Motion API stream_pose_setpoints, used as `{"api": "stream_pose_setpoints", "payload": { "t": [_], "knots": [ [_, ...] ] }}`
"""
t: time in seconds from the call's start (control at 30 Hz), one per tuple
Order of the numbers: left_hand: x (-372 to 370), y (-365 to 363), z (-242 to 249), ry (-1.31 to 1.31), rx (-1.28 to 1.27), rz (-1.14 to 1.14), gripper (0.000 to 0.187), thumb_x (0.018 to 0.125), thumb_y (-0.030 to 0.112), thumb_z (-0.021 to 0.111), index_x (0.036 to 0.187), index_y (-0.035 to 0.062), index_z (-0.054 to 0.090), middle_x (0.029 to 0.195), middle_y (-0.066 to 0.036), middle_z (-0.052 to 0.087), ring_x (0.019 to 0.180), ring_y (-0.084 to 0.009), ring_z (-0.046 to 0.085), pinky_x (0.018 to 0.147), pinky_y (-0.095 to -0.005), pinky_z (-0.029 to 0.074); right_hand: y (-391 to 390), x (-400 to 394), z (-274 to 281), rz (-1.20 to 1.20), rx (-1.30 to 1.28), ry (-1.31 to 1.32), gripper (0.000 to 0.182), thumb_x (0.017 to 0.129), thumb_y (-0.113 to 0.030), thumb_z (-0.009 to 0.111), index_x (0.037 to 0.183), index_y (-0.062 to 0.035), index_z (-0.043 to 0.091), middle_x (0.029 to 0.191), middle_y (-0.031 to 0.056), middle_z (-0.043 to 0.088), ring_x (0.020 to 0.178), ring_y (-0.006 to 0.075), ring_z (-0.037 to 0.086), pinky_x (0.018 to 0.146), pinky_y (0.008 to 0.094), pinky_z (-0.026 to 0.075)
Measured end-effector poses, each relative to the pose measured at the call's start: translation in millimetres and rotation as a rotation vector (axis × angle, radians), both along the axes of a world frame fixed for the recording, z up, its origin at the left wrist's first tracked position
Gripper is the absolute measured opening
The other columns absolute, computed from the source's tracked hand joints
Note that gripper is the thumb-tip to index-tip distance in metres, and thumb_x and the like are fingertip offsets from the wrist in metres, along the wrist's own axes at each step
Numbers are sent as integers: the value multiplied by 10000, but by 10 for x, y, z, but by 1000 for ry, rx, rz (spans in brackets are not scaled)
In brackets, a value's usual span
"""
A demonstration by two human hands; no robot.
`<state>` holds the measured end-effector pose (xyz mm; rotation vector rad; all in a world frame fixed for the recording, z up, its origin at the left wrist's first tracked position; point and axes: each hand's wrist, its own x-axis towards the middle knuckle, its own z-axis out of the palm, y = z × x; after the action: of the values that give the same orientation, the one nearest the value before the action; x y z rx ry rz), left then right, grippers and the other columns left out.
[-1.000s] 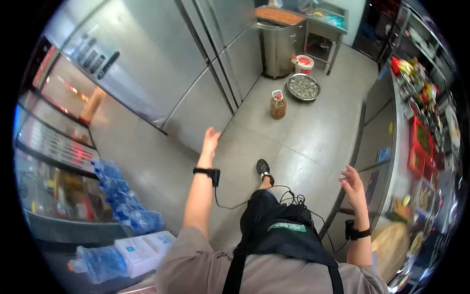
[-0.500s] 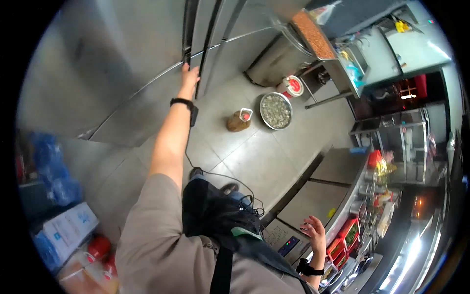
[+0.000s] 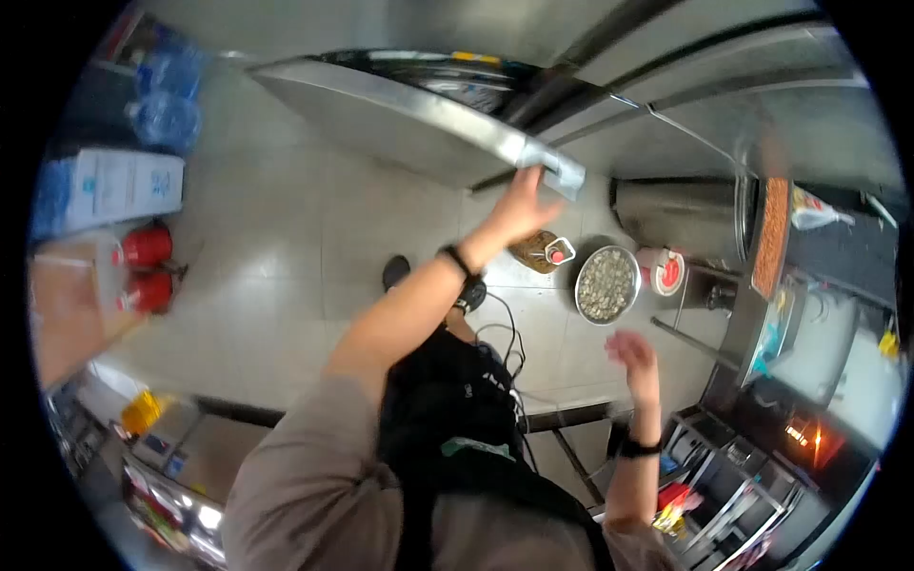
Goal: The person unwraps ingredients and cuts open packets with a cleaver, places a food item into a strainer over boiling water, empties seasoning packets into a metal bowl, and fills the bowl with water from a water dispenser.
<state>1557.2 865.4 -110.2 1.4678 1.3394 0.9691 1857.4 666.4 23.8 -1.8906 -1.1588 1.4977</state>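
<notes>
My left hand [image 3: 519,206] grips the free edge of a stainless steel refrigerator door [image 3: 409,133], which stands swung outward. Its fingers hook round the door edge while the thumb sticks out. Behind the door a dark gap shows crowded contents that I cannot make out. My right hand [image 3: 633,354] hangs in the air over the floor, somewhat blurred, with loosely curled, parted fingers and nothing in it. Below my left hand a plastic jug [image 3: 535,251] of brown liquid with a red cap stands on the tiles. Close by sits a steel basin [image 3: 607,285] full of shellfish-like pieces.
A white and red bucket [image 3: 664,271] stands beside the basin, near a large steel drum [image 3: 676,217]. Black cables [image 3: 514,343] dangle by my legs. Red fire extinguishers [image 3: 145,246] and a white box [image 3: 129,186] are at the left. A wire rack [image 3: 728,476] stands lower right.
The refrigerator door has swung open, pulled outward by my left hand. My body and view have turned, and my right hand now hangs over the floor instead of beside the counter.
</notes>
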Motion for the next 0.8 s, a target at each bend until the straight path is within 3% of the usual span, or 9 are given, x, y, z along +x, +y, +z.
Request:
{"api": "stream_pose_setpoints", "payload": {
  "t": [0.03,0.2,0.23,0.33,0.37,0.4,0.47,0.7,0.8],
  "knots": [
    [-191,-490,-99,-178,50,-41,832,753,311,774,1374,-30,338,1335,-248,433,1186,-360,512,983,-404,445,400,-168,-155,65,-24,33,282,966,-127,529,1180,52,562,1011,106,655,965,186,616,849,306,496],
    [-1604,-2560,252,-27,-347,-107,815,669,318,863,1294,-3,450,1226,-190,509,1176,-349,500,1008,-409,395,1924,-1034,-996,649,34,-137,275,919,-145,564,1147,1,613,979,115,672,896,162,616,808,303,493],
    [-1846,-2807,509,-414,-490,102,735,694,289,862,1252,3,479,1169,-145,533,1164,-288,503,994,-417,402,2078,-1294,-1183,703,23,-174,282,917,-150,568,1156,-5,611,954,115,668,868,168,613,789,301,494],
    [-2634,-4123,-351,31,-164,325,841,726,272,841,1388,14,391,1388,-177,431,1269,-303,438,1083,-414,340,2507,-2121,-1639,890,-94,-292,333,907,-170,607,1183,16,580,959,69,652,870,148,625,713,293,504],
    [-2930,-4192,-58,140,-408,373,819,735,239,829,1387,10,389,1424,-184,405,1271,-316,444,1061,-410,368,2585,-2407,-1817,825,-161,-248,373,901,-181,617,1220,2,555,992,78,646,877,165,634,709,311,517],
    [-3153,-4084,458,-273,-620,599,774,752,196,807,1388,35,397,1460,-168,379,1263,-300,459,1033,-403,401,2656,-2742,-1916,762,-210,-206,417,894,-193,627,1257,-11,531,1026,87,640,885,182,642,705,330,529],
    [-3427,-4251,621,191,-580,694,640,845,111,696,1410,101,396,1481,-138,364,1247,-291,477,1002,-381,422,2901,-3122,-2340,732,-218,-221,462,887,-198,636,1293,-27,498,1060,92,631,891,197,645,709,350,538],
    [-3567,-4138,262,659,-461,1019,533,969,75,442,1479,73,288,1512,-193,275,1366,-373,339,1081,-415,350,3671,-4164,-3833,381,-293,-217,600,847,-360,683,1353,-159,431,1229,116,551,965,301,624,732,417,537],
    [-3524,-3991,253,648,-538,1047,530,971,41,404,1484,73,274,1528,-189,231,1390,-360,297,1108,-408,311,3964,-4301,-4435,161,-297,159,525,881,-391,659,1296,-131,469,1170,147,569,861,292,652,657,396,546]
  ]
}}
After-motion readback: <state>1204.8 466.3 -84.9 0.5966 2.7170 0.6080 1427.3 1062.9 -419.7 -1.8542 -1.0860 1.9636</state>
